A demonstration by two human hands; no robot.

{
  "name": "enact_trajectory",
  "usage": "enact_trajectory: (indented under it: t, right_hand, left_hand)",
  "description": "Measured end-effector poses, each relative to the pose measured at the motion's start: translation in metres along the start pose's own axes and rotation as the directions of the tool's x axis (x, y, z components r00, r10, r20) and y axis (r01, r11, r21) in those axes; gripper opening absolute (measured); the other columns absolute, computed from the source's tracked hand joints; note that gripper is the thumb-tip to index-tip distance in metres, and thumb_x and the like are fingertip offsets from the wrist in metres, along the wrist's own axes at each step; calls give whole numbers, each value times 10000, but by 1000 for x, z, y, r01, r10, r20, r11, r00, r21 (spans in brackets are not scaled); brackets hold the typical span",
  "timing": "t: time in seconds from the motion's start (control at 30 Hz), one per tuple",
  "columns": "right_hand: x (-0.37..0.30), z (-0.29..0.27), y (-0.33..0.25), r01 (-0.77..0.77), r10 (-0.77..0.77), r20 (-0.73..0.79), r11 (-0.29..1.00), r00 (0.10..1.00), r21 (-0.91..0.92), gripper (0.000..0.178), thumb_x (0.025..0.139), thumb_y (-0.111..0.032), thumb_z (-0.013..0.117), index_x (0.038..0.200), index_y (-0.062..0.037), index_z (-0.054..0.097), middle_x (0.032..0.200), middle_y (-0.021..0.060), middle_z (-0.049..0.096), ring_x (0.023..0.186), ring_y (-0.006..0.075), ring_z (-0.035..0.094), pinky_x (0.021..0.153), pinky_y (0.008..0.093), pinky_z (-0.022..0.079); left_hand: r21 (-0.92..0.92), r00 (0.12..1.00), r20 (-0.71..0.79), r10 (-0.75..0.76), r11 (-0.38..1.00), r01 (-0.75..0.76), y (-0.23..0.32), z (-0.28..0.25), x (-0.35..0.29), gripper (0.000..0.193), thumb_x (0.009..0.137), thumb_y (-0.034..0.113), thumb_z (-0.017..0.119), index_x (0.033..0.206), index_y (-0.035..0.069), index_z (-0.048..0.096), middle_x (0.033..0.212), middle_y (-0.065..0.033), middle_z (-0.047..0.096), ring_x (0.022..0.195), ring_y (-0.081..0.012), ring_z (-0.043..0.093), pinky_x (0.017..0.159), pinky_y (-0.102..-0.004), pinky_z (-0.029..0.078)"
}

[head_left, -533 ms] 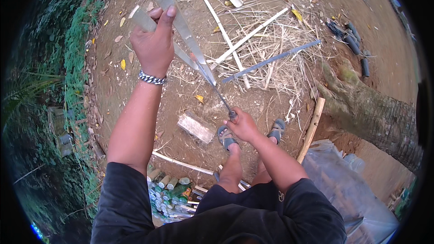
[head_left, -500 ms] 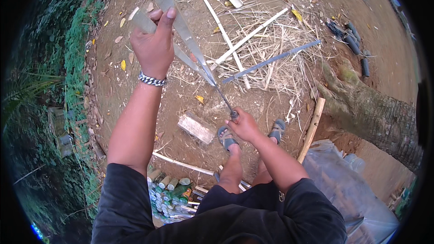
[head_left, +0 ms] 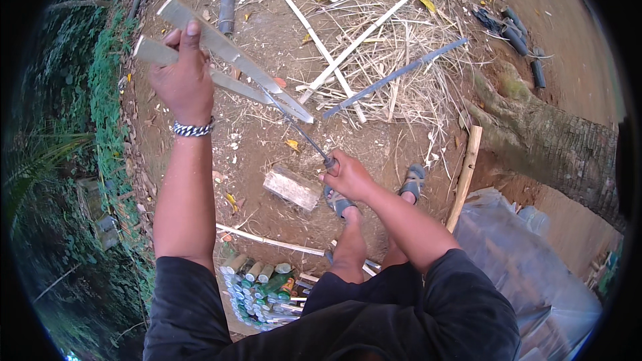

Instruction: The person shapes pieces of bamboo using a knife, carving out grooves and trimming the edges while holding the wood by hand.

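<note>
My left hand (head_left: 180,87), raised at the upper left, is closed round a split length of bamboo (head_left: 231,53). Its two pale halves spread apart at the hand and come close together at their lower right ends; I cannot tell whether they are still joined there. My right hand (head_left: 351,175) grips the dark handle of a long, narrow knife (head_left: 302,134). The blade slants up and left, and its far part lies among the bamboo halves near their lower ends.
Bamboo shavings (head_left: 401,87) with crossed strips and a grey bar (head_left: 394,79) lie ahead. A wooden block (head_left: 292,187) is by my sandalled feet. Bottles (head_left: 264,287) are piled near left. A tree trunk (head_left: 555,147), a pole (head_left: 463,180) and plastic sheeting (head_left: 515,261) are right.
My left hand has moved left and slightly down with the bamboo. The knife in my right hand has shifted left, and its blade now reaches farther up among the halves.
</note>
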State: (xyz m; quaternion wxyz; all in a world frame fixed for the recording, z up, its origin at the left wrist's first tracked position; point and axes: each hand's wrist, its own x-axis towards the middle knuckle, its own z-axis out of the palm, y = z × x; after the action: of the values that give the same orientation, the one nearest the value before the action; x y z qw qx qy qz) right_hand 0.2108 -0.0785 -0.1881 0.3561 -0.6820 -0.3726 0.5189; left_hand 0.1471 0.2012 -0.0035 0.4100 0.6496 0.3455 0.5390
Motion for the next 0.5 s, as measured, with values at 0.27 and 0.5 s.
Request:
enact_trajectory:
  t: [0.27,0.5]
  right_hand:
    - [37,0,-25,27,-27,4,996,1000,-82,397,846,-200,721,1109,-1,501,906,193,659,845,369,676,753,468,524]
    - [66,-3,7,-230,234,34,970,972,-83,287,919,-142,606,1173,-22,543,933,175,663,886,336,678,814,465,544]
  left_hand:
    - [54,999,16,28,998,-29,1,11,-9,246,972,226,707,846,35,617,624,12,523,550,-76,485,548,-255,423]
    - [189,994,26,104,976,-107,2,-1,-3,207,998,224,665,942,24,668,683,1,555,630,-79,543,562,-233,455]
